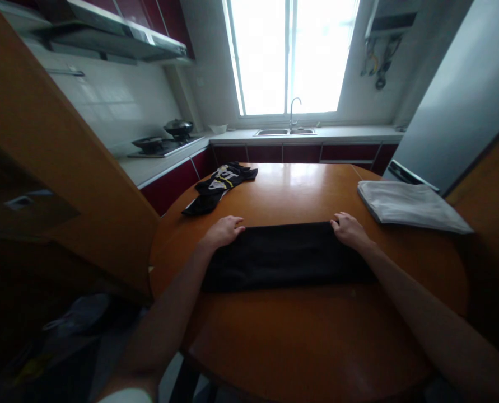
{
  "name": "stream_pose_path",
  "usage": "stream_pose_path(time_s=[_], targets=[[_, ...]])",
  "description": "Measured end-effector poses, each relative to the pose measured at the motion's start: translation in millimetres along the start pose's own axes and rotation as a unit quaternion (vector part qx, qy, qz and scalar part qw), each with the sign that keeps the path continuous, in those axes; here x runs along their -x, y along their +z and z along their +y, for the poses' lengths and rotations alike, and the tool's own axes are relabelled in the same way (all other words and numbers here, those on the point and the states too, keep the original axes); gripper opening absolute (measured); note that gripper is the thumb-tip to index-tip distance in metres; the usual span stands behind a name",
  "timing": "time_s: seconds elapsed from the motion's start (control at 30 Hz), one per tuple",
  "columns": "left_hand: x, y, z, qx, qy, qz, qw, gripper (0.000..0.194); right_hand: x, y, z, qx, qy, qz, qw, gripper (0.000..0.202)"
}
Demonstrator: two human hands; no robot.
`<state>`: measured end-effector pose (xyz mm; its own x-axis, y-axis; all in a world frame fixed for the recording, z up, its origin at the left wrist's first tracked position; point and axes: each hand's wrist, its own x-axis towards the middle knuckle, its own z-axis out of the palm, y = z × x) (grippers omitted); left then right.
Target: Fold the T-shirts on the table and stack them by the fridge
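Note:
A folded black cloth [287, 257], perhaps a garment, lies as a long flat strip across the wooden table in front of me. At its far left corner, my left hand [225, 231] is closed on the edge, thumb and fingers curled together. My right hand [350, 231] grips the far right corner in the same way. Between both hands the far edge runs nearly straight. The cloth's right end is partly hidden behind my right hand and forearm.
Toward the back left of the round table [299, 341] lies a crumpled black garment [224, 182] with white and yellow print. A stack of whitish plastic bags [404, 202] sits at the right. Beyond are a stove with pans [178, 127], a sink [272, 132] and a fridge [455, 101].

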<state>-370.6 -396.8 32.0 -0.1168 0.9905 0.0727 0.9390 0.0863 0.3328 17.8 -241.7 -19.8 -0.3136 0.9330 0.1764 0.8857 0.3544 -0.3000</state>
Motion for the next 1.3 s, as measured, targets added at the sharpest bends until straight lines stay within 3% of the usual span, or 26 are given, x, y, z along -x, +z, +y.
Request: stream_pose_path(time_s=[0.1, 0.2, 0.5, 0.63, 0.73, 0.83, 1.0, 1.17, 1.3], targets=[[-7.6, -16.1, -41.2, 0.049, -0.094, -0.057, 0.993, 0.036, -14.6, -6.9, 17.3, -0.009, -0.019, -0.028, 0.999, 0.034], [-12.9, -17.6, -63.1, 0.116, -0.115, -0.09, 0.982, 0.037, -24.2, -11.0, 29.1, -0.057, -0.012, -0.048, 0.997, 0.025], [-16.1, -13.1, -79.2, 0.164, -0.076, -0.083, 0.98, 0.043, -28.0, -20.4, 36.2, -0.193, 0.046, -0.086, 0.976, 0.016], [-16.2, -13.6, -77.5, 0.241, -0.072, -0.066, 0.966, 0.048, -30.2, -24.4, 40.2, -0.289, 0.081, -0.087, 0.95, 0.02], [-23.3, -8.0, -70.5, 0.275, -0.081, -0.004, 0.958, 0.053, -37.7, -21.3, 43.8, -0.318, 0.099, -0.047, 0.942, 0.023], [-36.4, 3.7, -61.7, 0.271, -0.096, 0.063, 0.956, 0.052, -48.3, -14.6, 45.5, -0.284, 0.102, 0.001, 0.953, 0.026], [-55.2, 22.6, -57.3, 0.182, -0.103, 0.107, 0.972, 0.041, -58.3, -6.0, 44.4, -0.191, 0.071, 0.025, 0.979, 0.027], [-58.4, 22.2, -59.3, 0.098, -0.075, 0.129, 0.984, 0.043, -50.7, -10.8, 35.7, -0.118, 0.061, 0.055, 0.99, 0.031], [-49.9, 20.0, -28.7, 0.005, -0.009, 0.18, 0.984, 0.051, -33.0, -19.5, 3.1, -0.03, 0.021, 0.098, 0.994, 0.041]])
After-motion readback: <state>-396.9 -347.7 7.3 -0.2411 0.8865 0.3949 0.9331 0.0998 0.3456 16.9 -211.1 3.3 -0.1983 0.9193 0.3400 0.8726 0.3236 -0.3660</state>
